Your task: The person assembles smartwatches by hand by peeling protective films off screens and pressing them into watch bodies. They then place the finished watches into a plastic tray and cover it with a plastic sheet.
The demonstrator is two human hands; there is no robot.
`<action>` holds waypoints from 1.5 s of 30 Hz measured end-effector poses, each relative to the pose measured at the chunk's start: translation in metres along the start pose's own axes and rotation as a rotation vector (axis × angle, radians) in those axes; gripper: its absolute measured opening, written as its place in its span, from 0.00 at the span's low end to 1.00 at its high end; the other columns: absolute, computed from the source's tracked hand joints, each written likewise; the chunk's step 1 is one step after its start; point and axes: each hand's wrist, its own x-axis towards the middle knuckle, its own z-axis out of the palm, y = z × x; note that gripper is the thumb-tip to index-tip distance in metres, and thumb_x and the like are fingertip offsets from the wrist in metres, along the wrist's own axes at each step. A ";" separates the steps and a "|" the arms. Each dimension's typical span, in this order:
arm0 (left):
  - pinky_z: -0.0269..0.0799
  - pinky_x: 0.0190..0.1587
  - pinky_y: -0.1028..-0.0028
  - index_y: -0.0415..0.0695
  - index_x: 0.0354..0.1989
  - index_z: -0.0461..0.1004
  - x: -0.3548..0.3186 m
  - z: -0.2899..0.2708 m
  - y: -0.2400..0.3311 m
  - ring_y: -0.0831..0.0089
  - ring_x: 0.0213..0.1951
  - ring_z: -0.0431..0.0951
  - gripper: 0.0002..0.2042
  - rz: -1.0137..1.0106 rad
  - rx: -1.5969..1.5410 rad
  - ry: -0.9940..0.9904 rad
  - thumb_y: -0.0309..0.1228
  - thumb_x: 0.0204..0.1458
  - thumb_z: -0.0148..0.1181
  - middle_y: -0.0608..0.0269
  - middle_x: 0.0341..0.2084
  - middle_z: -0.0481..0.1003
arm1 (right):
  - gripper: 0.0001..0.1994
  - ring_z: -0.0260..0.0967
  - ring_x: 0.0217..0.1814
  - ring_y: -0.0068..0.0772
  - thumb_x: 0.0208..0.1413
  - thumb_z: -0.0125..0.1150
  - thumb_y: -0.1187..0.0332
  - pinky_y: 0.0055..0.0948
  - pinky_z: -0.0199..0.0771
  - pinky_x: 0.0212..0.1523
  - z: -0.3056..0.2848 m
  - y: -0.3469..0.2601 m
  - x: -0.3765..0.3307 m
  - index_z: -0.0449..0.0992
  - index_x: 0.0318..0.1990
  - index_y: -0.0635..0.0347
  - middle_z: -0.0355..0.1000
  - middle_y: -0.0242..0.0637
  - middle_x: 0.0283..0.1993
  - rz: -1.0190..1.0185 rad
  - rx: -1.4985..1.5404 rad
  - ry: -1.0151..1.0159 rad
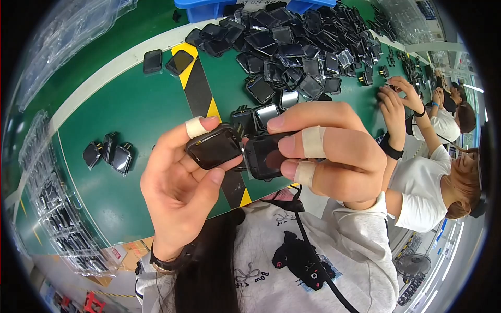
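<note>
1. Head view: the left hand [180,182] pinches a dark smartwatch body [213,146] between thumb and taped forefinger, raised above the green conveyor belt [125,115].
2. The right hand [334,154] – two fingers taped – grips a second smartwatch body [263,156] just beside the first, their edges nearly touching.
3. A heap of watch bodies [302,47] lies farther up the belt; three more [108,153] sit to the left.
4. At right, a co-worker's hands [399,99] rest on the belt edge.

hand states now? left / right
Left hand: closed on a black watch body, pinched between thumb and fingers.
Right hand: closed on a second watch body.
</note>
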 end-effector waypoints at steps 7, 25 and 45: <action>0.72 0.53 0.63 0.29 0.57 0.57 -0.002 0.003 0.003 0.56 0.51 0.73 0.25 -0.066 0.005 0.059 0.07 0.46 0.44 0.46 0.53 0.65 | 0.12 0.74 0.34 0.46 0.29 0.69 0.82 0.31 0.78 0.30 0.000 0.000 0.005 0.72 0.25 0.65 0.70 0.44 0.36 0.028 -0.057 -0.006; 0.71 0.54 0.66 0.30 0.57 0.57 -0.006 0.001 0.001 0.53 0.50 0.74 0.25 -0.199 -0.075 0.045 0.08 0.47 0.47 0.47 0.49 0.68 | 0.12 0.70 0.21 0.19 0.42 0.67 0.84 0.13 0.70 0.19 -0.018 -0.046 0.050 0.74 0.36 0.73 0.76 0.46 0.35 0.800 0.134 0.343; 0.70 0.54 0.66 0.28 0.45 0.68 -0.014 0.004 0.012 0.64 0.48 0.73 0.11 -0.190 -0.213 -0.012 0.20 0.55 0.52 0.49 0.48 0.66 | 0.05 0.75 0.33 0.46 0.38 0.62 0.82 0.32 0.78 0.31 -0.020 -0.018 0.035 0.75 0.26 0.71 0.75 0.49 0.37 0.161 0.131 -0.098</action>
